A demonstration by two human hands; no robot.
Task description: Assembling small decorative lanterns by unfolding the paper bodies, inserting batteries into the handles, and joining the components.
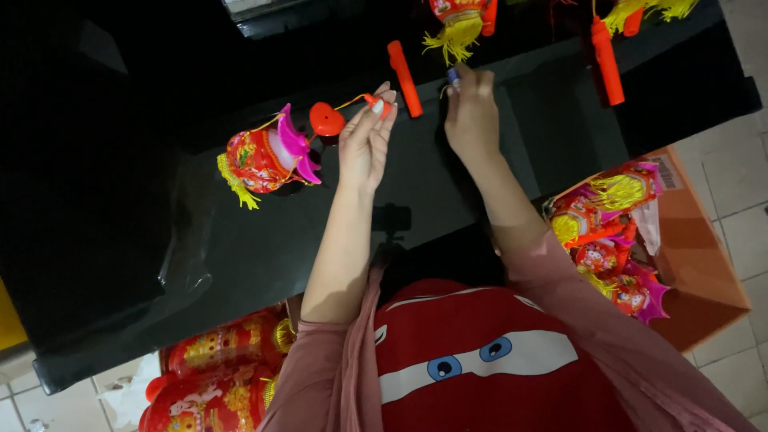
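A glossy black table (pixel 240 264) fills the room in front of the seated person. On it lies a red and pink toy lantern with yellow tassels (pixel 268 158), its thin cord running past a red heart-shaped piece (pixel 326 119) to the left hand (pixel 366 140), which pinches the cord's small red end between fingertips. The right hand (pixel 470 112) pinches a tiny bluish object, perhaps a battery. An orange plastic stick handle (pixel 405 78) lies between the hands. This looks like mid-assembly; joining the small parts would call for steady alignment.
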